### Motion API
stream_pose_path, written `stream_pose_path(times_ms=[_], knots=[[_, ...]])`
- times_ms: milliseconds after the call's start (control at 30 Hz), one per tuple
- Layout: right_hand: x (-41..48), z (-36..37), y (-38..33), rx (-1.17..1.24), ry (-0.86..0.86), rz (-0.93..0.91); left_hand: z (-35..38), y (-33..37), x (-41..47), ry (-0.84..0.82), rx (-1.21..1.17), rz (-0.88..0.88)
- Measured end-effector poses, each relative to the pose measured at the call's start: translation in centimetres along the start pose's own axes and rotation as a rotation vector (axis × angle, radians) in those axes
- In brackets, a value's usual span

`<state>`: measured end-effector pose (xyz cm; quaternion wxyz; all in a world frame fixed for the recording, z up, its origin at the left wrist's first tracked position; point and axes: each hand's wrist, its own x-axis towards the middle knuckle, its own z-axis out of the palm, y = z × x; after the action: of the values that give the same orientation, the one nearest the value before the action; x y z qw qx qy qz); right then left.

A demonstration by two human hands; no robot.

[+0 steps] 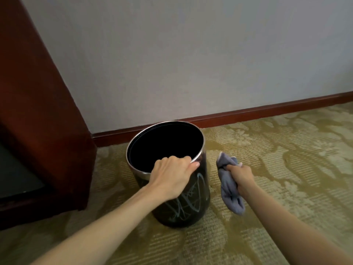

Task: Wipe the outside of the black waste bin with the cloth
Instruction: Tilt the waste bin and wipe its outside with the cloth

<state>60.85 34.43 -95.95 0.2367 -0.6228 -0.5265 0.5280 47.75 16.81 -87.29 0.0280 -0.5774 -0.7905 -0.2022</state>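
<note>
On the carpet point(267, 169) near the wall, the black waste bin point(183, 203) is gripped at its rim by the left hand point(172, 176); the cloth point(229, 184) is bunched in the right hand point(242, 176) fingers, just beside it. If pressed hard, the bin could be tipped.

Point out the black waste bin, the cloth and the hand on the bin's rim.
black waste bin point(191, 209): head view, scribbled outer wall.
cloth point(229, 188): head view, its hanging middle fold.
left hand point(172, 176): head view, back of the hand.
</note>
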Motion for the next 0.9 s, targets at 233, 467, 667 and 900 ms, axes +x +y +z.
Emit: stream_pose_path(times_ms=[233, 467, 667, 900], knots=[[-0.9, 2.7, -1.0, 0.0, -0.024, -0.067, -1.7, -3.5, 3.6, 0.103, -0.036, -0.19], [-1.0, 5.5, -3.0, 0.054, -0.003, -0.166, -2.3, -5.7, 4.9, 0.103, 0.032, -0.163], [-2.5, 7.6, -4.2, 0.027, 0.004, -0.257, -2.7, -7.0, 5.3, 0.111, -0.034, -0.119], [-5.0, 10.1, -5.0, -0.084, 0.011, -0.456, -3.6, -10.6, 6.3, 0.231, -0.061, -0.201]])
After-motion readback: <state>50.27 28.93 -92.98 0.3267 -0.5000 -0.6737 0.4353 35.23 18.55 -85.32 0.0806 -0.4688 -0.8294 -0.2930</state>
